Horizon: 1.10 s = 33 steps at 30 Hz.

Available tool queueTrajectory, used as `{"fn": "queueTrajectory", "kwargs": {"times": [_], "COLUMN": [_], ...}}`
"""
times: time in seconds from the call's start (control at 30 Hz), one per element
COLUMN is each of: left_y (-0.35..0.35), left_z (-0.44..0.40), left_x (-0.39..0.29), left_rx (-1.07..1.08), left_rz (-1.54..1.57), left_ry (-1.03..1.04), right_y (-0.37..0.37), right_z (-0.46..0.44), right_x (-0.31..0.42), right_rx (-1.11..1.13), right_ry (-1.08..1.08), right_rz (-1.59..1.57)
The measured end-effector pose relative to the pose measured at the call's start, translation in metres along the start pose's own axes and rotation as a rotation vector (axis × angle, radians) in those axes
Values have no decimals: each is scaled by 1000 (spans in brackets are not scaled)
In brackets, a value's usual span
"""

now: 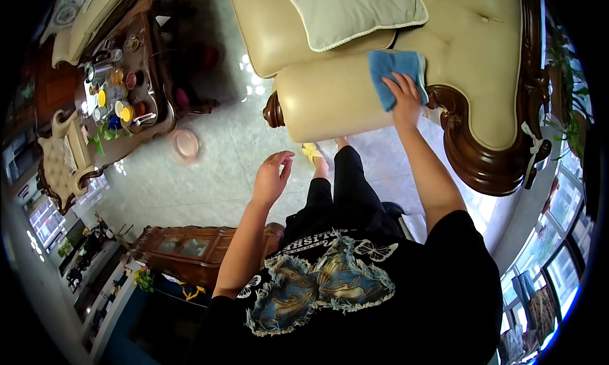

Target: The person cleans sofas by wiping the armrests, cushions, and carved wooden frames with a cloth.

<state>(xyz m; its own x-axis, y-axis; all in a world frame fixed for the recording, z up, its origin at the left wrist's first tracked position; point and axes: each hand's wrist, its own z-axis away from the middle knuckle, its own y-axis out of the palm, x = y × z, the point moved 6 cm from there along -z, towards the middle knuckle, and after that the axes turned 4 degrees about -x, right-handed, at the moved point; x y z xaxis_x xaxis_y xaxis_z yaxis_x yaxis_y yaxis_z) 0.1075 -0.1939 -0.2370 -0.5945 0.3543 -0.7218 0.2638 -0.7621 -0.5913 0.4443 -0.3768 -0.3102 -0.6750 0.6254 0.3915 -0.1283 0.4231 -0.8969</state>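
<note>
My right hand [404, 100] presses a folded blue cloth [384, 70] against the cream leather sofa armrest [336, 95]. Its fingers lie over the lower part of the cloth, close to the armrest's wood-trimmed end. My left hand [273, 178] hangs in the air in front of the armrest, empty, with its fingers loosely bent and the thumb apart from them. A pale cushion [361, 13] with corded edging rests on the sofa seat beyond the armrest.
Carved dark wood [482, 168] edges the sofa back on the right. A pink basin [184, 146] sits on the grey tiled floor [219, 168]. At the left, a dark coffee table [166, 105] carries several jars and cups. A wooden cabinet [209, 263] stands lower left.
</note>
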Motion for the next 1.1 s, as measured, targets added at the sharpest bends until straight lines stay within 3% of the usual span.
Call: {"fn": "queueTrajectory", "kwargs": {"times": [0.13,0.2,0.27,0.4,0.43,0.53,0.57,0.63,0.67,0.7,0.73,0.8,0.87,0.9,0.93,0.97,1.03,1.07,1.1], "left_y": [6,6,8,11,9,4,2,0,1,2,6,13,20,24,28,32,31,25,16], "left_z": [4,10,15,24,23,18,17,12,13,12,7,2,-5,-6,-6,-6,2,6,10], "left_x": [1,-2,-6,-3,-5,-17,-19,-20,-21,-21,-23,-34,-49,-62,-78,-92,-106,-115,-124], "left_rx": [14,25,38,95,107,134,113,81,86,106,124,125,125,131,141,147,111,74,12], "left_rz": [8,15,23,-10,-32,-72,-66,-54,-53,-24,6,20,64,59,156,255,352,356,371], "left_ry": [-1,15,42,30,35,68,51,43,54,27,12,52,43,65,60,56,104,146,183], "right_y": [-16,5,48,85,84,66,65,45,8,-13,-14,12,46,57,106,148,90,103,65], "right_z": [55,93,139,150,148,132,127,110,92,81,77,87,106,118,144,173,181,185,174], "right_x": [-7,26,77,193,187,172,143,75,56,36,29,12,62,94,122,145,187,189,178], "right_rx": [-120,-200,-252,114,104,202,182,115,-10,-249,-274,-289,-130,72,158,308,370,413,441], "right_ry": [136,364,396,180,184,-176,-195,139,372,464,468,822,581,519,461,433,658,690,733], "right_rz": [15,-150,-236,-474,-471,-178,-117,-118,-157,-133,-119,-136,-230,-377,-482,-794,-1157,-1220,-1148]}}
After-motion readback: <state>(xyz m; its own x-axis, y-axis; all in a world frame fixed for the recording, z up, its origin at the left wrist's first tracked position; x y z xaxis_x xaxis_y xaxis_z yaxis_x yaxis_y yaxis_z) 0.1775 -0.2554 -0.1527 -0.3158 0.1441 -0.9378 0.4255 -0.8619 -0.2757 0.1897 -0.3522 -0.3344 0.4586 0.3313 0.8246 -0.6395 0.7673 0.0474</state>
